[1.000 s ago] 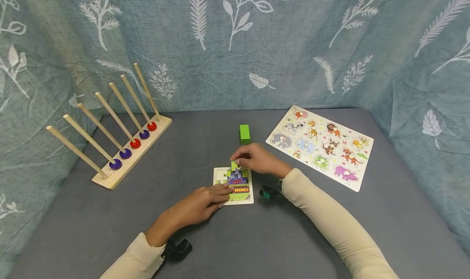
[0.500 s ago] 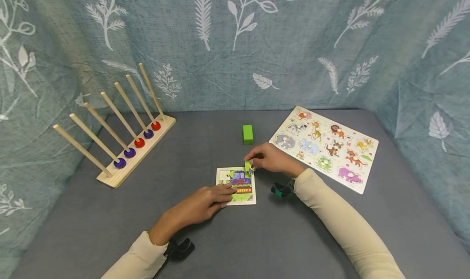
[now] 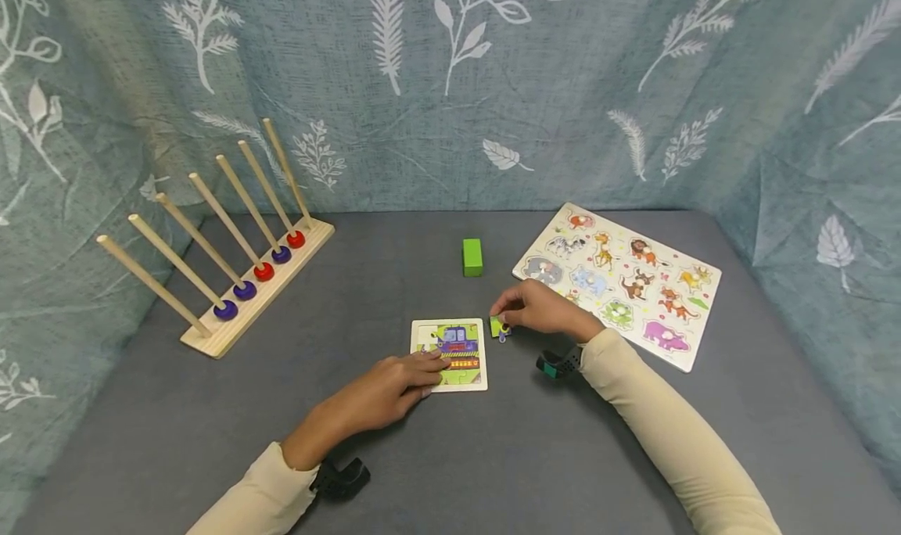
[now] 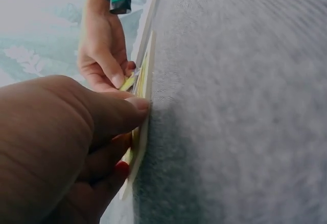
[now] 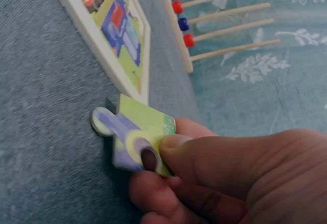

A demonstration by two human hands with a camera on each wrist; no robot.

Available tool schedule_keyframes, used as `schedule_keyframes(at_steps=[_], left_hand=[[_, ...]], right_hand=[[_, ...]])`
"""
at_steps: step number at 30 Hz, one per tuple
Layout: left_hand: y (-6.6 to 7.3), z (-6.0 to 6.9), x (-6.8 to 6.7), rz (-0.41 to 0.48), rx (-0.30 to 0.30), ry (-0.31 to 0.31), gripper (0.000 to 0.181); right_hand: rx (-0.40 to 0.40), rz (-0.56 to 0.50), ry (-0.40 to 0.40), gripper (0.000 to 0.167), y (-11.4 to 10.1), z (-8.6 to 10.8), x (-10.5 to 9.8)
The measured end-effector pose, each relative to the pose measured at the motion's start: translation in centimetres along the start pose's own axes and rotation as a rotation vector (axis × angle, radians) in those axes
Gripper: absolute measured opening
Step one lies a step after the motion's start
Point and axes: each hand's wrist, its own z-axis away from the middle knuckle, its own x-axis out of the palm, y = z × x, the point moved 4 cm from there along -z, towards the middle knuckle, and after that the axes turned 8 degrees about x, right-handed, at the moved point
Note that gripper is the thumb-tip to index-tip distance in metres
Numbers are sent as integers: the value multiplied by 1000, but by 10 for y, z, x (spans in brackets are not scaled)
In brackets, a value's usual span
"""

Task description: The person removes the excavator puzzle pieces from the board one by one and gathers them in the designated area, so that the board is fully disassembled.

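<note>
My left hand [image 3: 387,388] rests its extended fingers on the small jigsaw puzzle [image 3: 470,378], a white-rimmed square tray showing a purple and yellow vehicle. In the left wrist view that hand's thumb [image 4: 130,109] lies along the tray's edge. Just right of the puzzle, low over the table, my right hand [image 3: 540,310] pinches a green puzzle piece [image 3: 497,328]. Close up in the right wrist view, the jigsaw piece [image 5: 135,129] shows a purple knob and a yellow ring, held between thumb and fingers. A pale gap shows at the puzzle's upper left corner.
A green block [image 3: 472,258] stands behind the puzzle. At the right lies a wooden animal peg board [image 3: 637,281], near the right hand. A wooden rack [image 3: 263,291] with upright dowels and red and blue rings stands at the left. A patterned curtain [image 3: 422,152] hangs behind.
My right hand has carried the jigsaw piece rightward, from over the puzzle's top to beside it, exposing the purple cab picture. The left hand has stayed on the puzzle.
</note>
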Motion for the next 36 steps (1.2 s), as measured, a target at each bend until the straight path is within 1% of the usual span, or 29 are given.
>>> schedule_keyframes(at_steps=[4,7,11,13,19,21,24,28,31,33,36], left_hand=[[1,-3,-3,-15,5,-16,25],[2,-6,-6,-34,4,-31,24],[4,-10,-11,-51,29,-23,25],[4,-12,-12,-36,43,-18,25],[1,-13,-7,41,61,-45,24],[0,-13,-4,49,61,-58,24],[-1,-12,-1,46,64,-59,25],[-4,-11,2,66,51,-43,27],[-6,-10,4,85,39,-38,27],[-7,-10,4,78,48,-32,28],[-8,-11,3,85,43,-36,28]], right_hand=[[-15,8,15,16,4,1,1],[-23,3,11,16,5,0,1],[-25,3,3,16,3,-1,2],[-19,3,6,16,3,0,1],[-12,-4,0,14,1,4,0],[-19,-1,-2,13,0,4,0],[-26,20,10,13,-2,4,-1],[-10,58,32,13,-4,5,-4],[-6,64,58,11,-7,4,-8],[-24,57,79,12,-10,3,-9],[-63,49,100,14,-16,-1,-8]])
